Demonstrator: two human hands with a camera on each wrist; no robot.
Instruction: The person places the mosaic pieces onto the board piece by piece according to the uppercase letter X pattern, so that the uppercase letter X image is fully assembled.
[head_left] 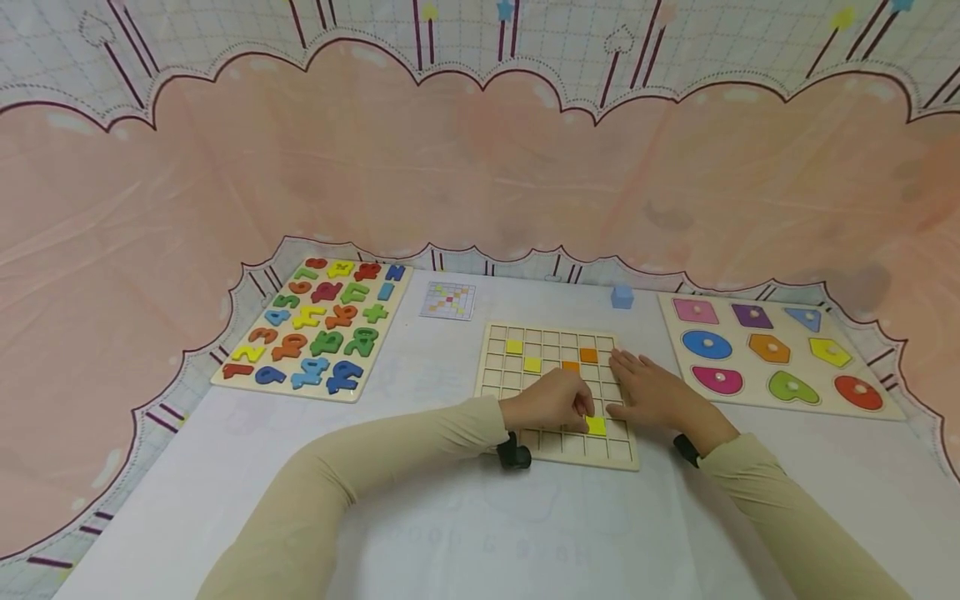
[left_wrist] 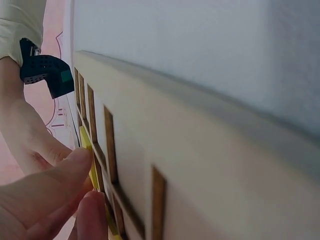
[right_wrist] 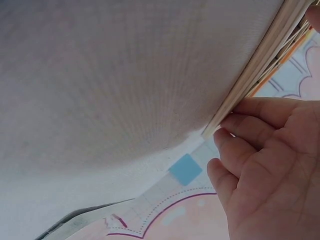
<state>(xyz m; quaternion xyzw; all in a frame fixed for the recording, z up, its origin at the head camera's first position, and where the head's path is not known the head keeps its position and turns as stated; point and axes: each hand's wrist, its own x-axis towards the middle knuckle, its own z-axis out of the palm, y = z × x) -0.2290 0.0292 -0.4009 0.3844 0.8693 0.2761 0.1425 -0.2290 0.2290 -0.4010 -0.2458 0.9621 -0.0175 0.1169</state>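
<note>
A wooden grid board (head_left: 573,458) lies on the table with several square tiles in its cells. My left hand (head_left: 551,402) is over the board's lower half, thumb and curled fingers pinching at the edge of a yellow tile (head_left: 596,426). In the left wrist view that yellow tile (left_wrist: 85,137) shows beside the thumb, partly covered. My right hand (head_left: 663,402) rests along the board's right edge, fingers extended; the right wrist view has its fingertips against the wooden side. Two other yellow tiles (head_left: 513,347) and two orange tiles (head_left: 588,355) sit farther up the grid.
A number puzzle board (head_left: 352,392) lies at the left, a shape puzzle board (head_left: 810,400) at the right. Behind the grid are a patterned card (head_left: 447,301) and a blue cube (head_left: 622,297). A printed cloth curtain (head_left: 480,167) rises at the back.
</note>
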